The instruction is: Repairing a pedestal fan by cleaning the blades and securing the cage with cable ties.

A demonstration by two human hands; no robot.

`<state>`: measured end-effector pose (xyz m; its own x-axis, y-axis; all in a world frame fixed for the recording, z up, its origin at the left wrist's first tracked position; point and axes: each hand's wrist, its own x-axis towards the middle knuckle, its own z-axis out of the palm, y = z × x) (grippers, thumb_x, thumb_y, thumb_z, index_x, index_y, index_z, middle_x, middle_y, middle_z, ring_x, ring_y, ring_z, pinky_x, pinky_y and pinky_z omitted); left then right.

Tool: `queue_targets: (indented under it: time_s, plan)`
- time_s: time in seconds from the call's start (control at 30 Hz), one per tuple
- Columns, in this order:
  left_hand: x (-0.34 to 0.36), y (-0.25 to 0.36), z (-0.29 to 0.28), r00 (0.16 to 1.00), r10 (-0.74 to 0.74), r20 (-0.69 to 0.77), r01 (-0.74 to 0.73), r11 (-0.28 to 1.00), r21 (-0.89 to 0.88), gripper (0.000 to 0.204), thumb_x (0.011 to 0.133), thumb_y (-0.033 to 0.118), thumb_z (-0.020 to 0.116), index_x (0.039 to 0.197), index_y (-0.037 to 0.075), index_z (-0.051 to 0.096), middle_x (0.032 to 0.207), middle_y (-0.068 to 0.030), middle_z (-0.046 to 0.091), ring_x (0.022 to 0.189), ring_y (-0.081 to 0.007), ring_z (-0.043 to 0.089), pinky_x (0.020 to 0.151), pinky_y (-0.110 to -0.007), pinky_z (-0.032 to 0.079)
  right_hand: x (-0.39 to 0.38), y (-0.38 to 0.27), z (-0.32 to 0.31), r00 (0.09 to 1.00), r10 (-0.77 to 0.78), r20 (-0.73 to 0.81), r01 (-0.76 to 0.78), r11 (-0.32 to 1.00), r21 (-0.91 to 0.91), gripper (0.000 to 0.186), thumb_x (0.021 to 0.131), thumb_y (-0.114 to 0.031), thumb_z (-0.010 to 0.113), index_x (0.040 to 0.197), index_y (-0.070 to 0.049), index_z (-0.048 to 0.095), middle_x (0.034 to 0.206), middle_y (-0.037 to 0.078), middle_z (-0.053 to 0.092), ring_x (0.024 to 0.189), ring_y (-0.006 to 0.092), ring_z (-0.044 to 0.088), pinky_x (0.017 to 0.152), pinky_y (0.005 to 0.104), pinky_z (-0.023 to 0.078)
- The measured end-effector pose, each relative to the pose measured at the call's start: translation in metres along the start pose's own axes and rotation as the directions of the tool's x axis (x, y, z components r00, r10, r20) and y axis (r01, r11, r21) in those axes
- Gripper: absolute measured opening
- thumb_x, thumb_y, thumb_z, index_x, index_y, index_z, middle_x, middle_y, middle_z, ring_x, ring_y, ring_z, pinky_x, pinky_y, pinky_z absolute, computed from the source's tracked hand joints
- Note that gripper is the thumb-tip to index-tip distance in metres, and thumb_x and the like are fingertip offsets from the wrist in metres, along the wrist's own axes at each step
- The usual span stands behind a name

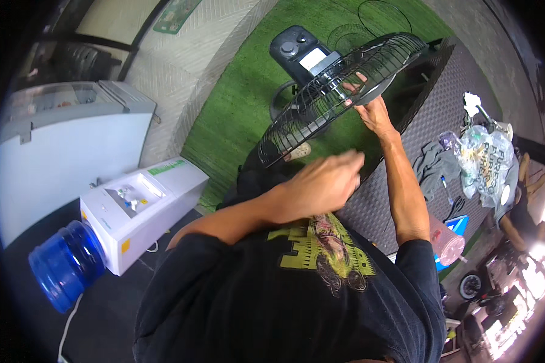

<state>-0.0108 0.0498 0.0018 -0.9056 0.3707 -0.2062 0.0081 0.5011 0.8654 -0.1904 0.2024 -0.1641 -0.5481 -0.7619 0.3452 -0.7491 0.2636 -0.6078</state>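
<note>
In front of me is a fan with a black motor housing (303,53) and a round black wire cage (309,115). My right hand (375,115) reaches to the open side of the cage. Its fingers curl around a dark grey fan blade (378,91) near the hub, and the cage wires partly cover the fingertips. Closer to my body, my left hand (330,181) hangs in the air below the cage, slightly blurred. Its fingers are stretched out side by side, and nothing shows in it.
Green artificial turf (224,127) lies under the fan. To the right stands a textured grey table (418,145) with a dark cloth (433,169) and a clear plastic bag (484,160). At left are a white water dispenser (145,206), its blue bottle (66,260) and a chest freezer (72,151). Another person (521,212) is far right.
</note>
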Motion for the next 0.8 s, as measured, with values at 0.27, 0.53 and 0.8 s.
queue_targets:
  time_s: [0.27, 0.53, 0.8]
  plan:
    - [-0.01, 0.038, -0.099, 0.702, 0.166, 0.693, -0.065, 0.983, -0.171, 0.042, 0.088, 0.012, 0.058, 0.127, 0.0, 0.049, 0.125, -0.0171, 0.055, 0.103, -0.0298, 0.061, 0.084, -0.035, 0.05, -0.032, -0.039, 0.01, 0.824, 0.446, -0.35, -0.476, 0.879, -0.001, 0.047, 0.079, -0.022, 0.069, 0.122, -0.009, 0.057, 0.129, 0.008, 0.053, 0.132, 0.0305, 0.034, 0.109, 0.0513, 0.023]
    - [0.011, 0.036, -0.06, 0.281, 0.336, 0.899, -0.021, 0.939, -0.344, 0.043, 0.091, 0.025, 0.056, 0.127, 0.0, 0.05, 0.128, -0.0184, 0.052, 0.112, -0.0337, 0.055, 0.091, -0.038, 0.045, -0.091, -0.111, 0.033, 0.407, 0.746, -0.526, -0.715, 0.619, 0.325, 0.039, 0.085, -0.015, 0.064, 0.123, -0.007, 0.057, 0.12, 0.016, 0.059, 0.116, 0.0245, 0.052, 0.099, 0.0333, 0.039]
    - [-0.013, 0.007, -0.019, -0.237, 0.48, 0.845, 0.063, 0.875, -0.479, 0.05, 0.097, 0.045, 0.038, 0.111, 0.005, 0.065, 0.136, -0.0248, 0.042, 0.129, -0.0409, 0.034, 0.106, -0.043, 0.03, -0.132, -0.199, 0.067, 0.091, 0.893, -0.44, -0.646, 0.389, 0.656, 0.032, 0.09, -0.015, 0.058, 0.12, -0.003, 0.058, 0.109, 0.012, 0.066, 0.104, 0.0188, 0.06, 0.092, 0.031, 0.043]
